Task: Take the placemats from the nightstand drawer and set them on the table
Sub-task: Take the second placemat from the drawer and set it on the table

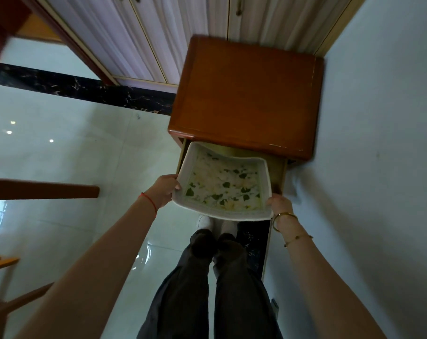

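Open glossy floor (73, 167) at frame left, wall (378, 143) crowding the right, nightstand (244, 94) top overhanging the open drawer (278, 172) at centre, wooden rail (41, 192) jutting mid-left

nightstand (244, 99): glossy wood | placemats (223, 185): soft cloth, matt | floor (73, 155): glossy tile

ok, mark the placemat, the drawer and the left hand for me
placemat (223, 184): head view, middle of the floral print.
drawer (279, 174): head view, right side wall.
left hand (164, 189): head view, back of the hand.
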Demonstrator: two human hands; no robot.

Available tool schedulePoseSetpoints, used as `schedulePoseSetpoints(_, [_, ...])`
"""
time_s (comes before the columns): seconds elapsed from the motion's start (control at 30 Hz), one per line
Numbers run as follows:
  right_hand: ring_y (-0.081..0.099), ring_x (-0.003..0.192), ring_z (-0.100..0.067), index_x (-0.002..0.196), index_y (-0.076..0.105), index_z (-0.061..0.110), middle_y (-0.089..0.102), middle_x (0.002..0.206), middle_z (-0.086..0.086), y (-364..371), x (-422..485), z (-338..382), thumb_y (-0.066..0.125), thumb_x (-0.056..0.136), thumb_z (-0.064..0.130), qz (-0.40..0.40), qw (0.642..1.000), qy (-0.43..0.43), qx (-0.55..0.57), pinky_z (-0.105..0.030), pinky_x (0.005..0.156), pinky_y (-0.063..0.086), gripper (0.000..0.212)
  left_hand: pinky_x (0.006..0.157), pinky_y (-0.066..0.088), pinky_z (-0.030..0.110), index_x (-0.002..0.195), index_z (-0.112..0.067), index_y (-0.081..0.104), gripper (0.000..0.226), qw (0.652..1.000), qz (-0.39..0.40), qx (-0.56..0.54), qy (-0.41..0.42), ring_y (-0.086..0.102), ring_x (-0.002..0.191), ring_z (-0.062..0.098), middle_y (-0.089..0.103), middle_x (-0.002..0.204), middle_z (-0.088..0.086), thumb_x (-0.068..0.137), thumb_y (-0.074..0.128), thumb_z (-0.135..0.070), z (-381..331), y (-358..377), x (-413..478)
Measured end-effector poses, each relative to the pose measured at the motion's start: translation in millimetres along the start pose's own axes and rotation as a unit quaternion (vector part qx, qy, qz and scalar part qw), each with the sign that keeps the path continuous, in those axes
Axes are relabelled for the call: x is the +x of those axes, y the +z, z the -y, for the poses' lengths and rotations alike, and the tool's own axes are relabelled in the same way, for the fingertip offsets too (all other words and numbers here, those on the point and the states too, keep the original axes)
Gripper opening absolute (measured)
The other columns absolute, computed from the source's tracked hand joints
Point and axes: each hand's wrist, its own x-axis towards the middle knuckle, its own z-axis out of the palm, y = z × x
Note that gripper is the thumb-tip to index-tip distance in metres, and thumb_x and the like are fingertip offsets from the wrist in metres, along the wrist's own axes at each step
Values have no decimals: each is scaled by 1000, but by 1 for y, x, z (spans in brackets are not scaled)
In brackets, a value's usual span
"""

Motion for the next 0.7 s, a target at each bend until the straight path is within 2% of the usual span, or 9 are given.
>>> schedulePoseSetpoints(0.17, [57, 104, -37, 120, 62, 0, 61, 113, -19, -5, -78, 14, 45, 88, -7, 13, 999, -25, -19, -18, 67, 46, 37, 107, 41, 59, 138, 14, 47, 61, 999, -9, -54, 2, 52, 124, 51, 50, 138, 36, 82, 28, 25, 12, -30, -80])
schedulePoseSetpoints(0.27, [54, 89, -29, 119, 65, 4, 63, 117, -20, -7, -118, 21, 45, 85, -10, 21, 997, -70, -26, -26, 75, 45, 42, 96, 45, 58, 137, 16, 45, 60, 995, -5, -103, 4, 55, 109, 46, 55, 124, 35, 81, 26, 27, 24, -53, -125])
schedulePoseSetpoints(0.37, [54, 85, -28, 111, 66, 7, 63, 112, -20, -13, -153, 32, 46, 82, -10, 36, 994, -95, -28, -28, 66, 48, 40, 78, 54, 57, 135, 11, 47, 59, 988, -19, -151, 18, 55, 105, 44, 55, 118, 29, 81, 28, 27, 36, -70, -170])
schedulePoseSetpoints(0.47, [60, 97, -36, 111, 65, 5, 64, 110, -18, -17, -187, 50, 45, 81, -11, 63, 992, -113, 8, -46, 85, 54, 40, 78, 53, 53, 123, 1, 55, 54, 972, -29, -227, 41, 57, 102, 43, 57, 116, 26, 81, 34, 27, 43, -87, -206])
schedulePoseSetpoints(0.6, [63, 93, -32, 84, 66, 21, 68, 96, -11, -20, -227, 76, 47, 78, -9, 78, 977, -194, 29, -45, 83, 54, 36, 63, 63, 42, 110, -9, 60, 45, 955, -31, -282, 86, 66, 88, 37, 65, 103, 20, 82, 43, 22, 50, -108, -241])
schedulePoseSetpoints(0.7, [64, 94, -28, 100, 66, 18, 68, 101, -7, -17, -246, 96, 50, 80, -7, 108, 964, -238, 48, -44, 86, 54, 36, 61, 64, 37, 114, -8, 59, 42, 938, -35, -314, 142, 69, 88, 34, 67, 104, 21, 84, 46, 19, 50, -123, -262])
